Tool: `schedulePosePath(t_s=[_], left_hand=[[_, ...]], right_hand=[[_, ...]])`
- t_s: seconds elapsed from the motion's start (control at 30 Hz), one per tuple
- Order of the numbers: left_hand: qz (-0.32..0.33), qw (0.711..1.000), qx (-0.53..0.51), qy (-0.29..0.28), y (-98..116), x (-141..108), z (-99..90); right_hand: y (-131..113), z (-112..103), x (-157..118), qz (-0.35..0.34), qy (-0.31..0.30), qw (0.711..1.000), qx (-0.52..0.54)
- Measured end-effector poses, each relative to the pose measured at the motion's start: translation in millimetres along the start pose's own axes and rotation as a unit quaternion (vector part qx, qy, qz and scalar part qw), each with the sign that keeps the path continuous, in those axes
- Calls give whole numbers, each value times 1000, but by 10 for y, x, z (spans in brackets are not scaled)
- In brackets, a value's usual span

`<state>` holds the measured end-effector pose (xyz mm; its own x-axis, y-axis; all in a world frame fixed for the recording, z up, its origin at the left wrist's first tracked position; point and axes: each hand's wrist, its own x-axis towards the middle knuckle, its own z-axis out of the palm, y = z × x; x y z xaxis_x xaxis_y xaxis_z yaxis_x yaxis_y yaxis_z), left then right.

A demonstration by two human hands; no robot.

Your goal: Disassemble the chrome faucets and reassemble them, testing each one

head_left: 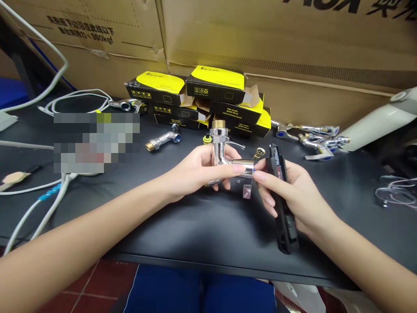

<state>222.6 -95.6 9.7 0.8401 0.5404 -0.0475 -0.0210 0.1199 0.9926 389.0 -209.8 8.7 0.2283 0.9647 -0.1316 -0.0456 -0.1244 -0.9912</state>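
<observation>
Gripping a chrome-plated brass bib tap (221,152) upright above the black tabletop (195,230), the left hand (195,171) curls its fingers (224,171) closed around the tap's body, with the index finger laid along a short polished chrome spout (243,167). A threaded brass end (219,124) points up, and a slim chrome lever handle (236,144) juts to one side. The right hand (286,191) wraps its fingers (269,191) firmly around a long black plastic-handled tool (288,230) with red and white lettering, holding its upper end just beside the spout while two fingertips reach the spout's end. The tap stays off the tabletop, between both hands. Beyond it lie a small brass fitting (259,153), a chrome elbow fitting (164,140) and a stack of yellow-and-black cardboard boxes (215,82); more chrome taps (312,139) lie further right.
</observation>
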Motion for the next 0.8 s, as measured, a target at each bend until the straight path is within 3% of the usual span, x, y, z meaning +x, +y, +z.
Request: schedulePosePath(t_s=[0.3,0.4,0.53,0.63,0.8], left_hand=[[3,999,-15,30,12,22,-28],[11,995,-51,84,57,48,-121],[55,976,-123,173,130,88,-302],[70,958,-159,229,159,107,-406],[79,937,-188,282,160,119,-458]], right_hand=[[-26,-20,81,-9,6,1000,11],[-64,-80,270,-54,4,995,-82],[-99,-134,557,-63,-79,955,-279],[-99,-100,677,-35,-152,924,-350],[-122,-18,670,-52,-133,896,-419]])
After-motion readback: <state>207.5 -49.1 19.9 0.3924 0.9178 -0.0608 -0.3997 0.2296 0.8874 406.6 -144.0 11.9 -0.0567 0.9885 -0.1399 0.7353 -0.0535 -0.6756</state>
